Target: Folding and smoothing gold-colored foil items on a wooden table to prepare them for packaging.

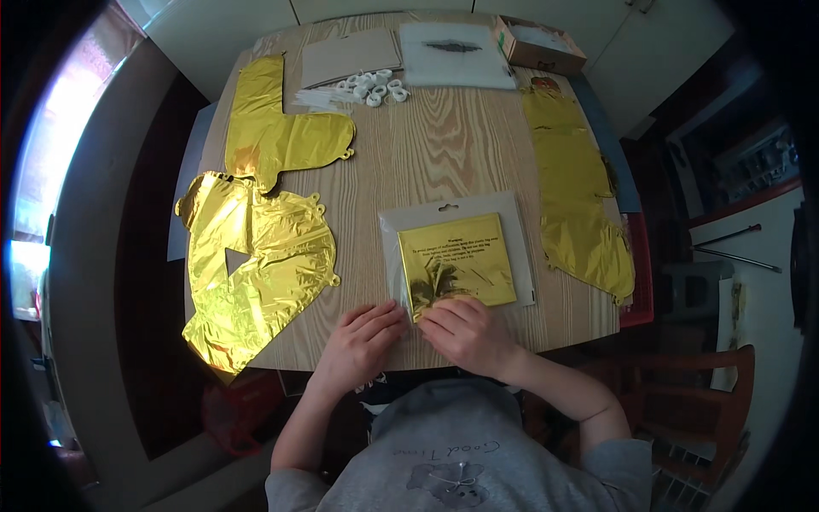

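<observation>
In front of me lies a clear plastic bag (525,247) with a hang hole at its far edge and a pale backing. A square of folded gold foil (465,256) shows under its printed film, wrinkled at the near left corner. My right hand (465,334) is closed at the foil's near edge, its fingers curled over it with the thumb hidden. My left hand (368,340) is at the bag's near left corner. Its fingers are together with their tips on the bag's edge, and the thumb is out of sight beneath.
Flat gold foil balloons lie left (260,264), far left (260,119) and right (580,188). At the back are grey cards (351,58), white ribbon rolls (374,88), clear straws (324,101), a stack of clear bags (461,64) and a cardboard box (542,53). The wooden table's near edge borders my body.
</observation>
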`<state>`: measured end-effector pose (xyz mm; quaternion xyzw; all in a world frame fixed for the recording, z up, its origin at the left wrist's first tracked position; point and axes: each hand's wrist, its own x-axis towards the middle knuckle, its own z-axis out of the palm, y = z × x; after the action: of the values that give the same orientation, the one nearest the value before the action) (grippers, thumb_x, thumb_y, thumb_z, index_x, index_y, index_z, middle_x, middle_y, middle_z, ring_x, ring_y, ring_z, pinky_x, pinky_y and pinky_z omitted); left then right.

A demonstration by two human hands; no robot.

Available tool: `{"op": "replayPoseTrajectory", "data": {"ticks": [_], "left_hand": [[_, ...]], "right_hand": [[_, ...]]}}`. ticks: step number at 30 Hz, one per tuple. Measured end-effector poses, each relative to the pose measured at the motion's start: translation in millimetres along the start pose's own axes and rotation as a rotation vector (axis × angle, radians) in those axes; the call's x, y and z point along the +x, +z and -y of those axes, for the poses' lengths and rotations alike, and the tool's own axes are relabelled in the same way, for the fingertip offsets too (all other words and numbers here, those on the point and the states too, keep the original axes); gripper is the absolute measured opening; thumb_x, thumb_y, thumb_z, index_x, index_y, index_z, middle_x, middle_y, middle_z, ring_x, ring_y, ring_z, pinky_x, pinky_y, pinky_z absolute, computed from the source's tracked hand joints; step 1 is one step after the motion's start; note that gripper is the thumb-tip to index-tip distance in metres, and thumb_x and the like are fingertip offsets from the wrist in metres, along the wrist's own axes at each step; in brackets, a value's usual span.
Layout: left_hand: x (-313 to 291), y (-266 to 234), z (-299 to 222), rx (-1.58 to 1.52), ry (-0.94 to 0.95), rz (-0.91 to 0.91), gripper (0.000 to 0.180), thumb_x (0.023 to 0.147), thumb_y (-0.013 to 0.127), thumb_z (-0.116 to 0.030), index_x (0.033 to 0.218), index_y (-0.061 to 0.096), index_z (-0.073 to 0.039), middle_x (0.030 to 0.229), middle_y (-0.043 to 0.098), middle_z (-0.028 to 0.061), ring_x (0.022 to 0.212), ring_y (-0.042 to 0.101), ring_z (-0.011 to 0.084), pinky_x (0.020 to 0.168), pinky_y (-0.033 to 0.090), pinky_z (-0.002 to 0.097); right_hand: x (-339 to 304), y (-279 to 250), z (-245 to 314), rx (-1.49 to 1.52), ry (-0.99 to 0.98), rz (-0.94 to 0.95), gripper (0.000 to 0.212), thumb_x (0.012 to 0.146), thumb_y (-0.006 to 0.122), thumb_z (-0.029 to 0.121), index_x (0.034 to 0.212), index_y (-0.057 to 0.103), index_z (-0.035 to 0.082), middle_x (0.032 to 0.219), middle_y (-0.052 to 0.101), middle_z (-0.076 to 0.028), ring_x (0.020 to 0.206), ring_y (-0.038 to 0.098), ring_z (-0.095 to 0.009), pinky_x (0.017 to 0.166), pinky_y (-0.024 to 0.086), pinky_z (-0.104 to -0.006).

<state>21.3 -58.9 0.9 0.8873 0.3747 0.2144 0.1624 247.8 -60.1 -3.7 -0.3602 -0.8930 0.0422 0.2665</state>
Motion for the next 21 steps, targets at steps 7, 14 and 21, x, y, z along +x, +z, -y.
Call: {"op": "replayPoseTrajectory", "data": {"ticks": [7,14,21], "left_hand": [[-8,-4,-1,0.019,0.024,0.058,0.030,0.073,0.065,-0.008,0.103,0.067,-0.007,0.121,0.063,0.0063,0.120,0.056,0.0221,0.100,0.041,0.0432],[-12,-4,-8,0.087,0.044,0.040,0.033,0.071,0.069,-0.016,0.103,0.067,-0.009,0.118,0.063,0.0061,0.118,0.056,0.0211,0.098,0.040,0.0447],[-9,-9,-11,0.080,0.032,0.123,0.050,0.068,0.076,-0.036,0.109,0.065,-0.009,0.125,0.058,0.0071,0.124,0.051,0.0223,0.101,0.038,0.0472]], "right_hand": [[-4,5,32,0.222,0.138,0.079,0.019,0.075,0.068,0.012,0.093,0.063,0.006,0.092,0.057,-0.005,0.093,0.056,-0.023,0.082,0.047,-0.0360],[-4,6,45,0.151,0.234,0.203,0.015,0.078,0.060,0.009,0.092,0.060,0.005,0.089,0.054,-0.006,0.089,0.055,-0.024,0.076,0.047,-0.0357],[2,7,48,-0.033,0.177,0.217,0.009,0.078,0.057,0.011,0.085,0.054,0.007,0.083,0.050,-0.007,0.082,0.052,-0.023,0.072,0.046,-0.0338]]}}
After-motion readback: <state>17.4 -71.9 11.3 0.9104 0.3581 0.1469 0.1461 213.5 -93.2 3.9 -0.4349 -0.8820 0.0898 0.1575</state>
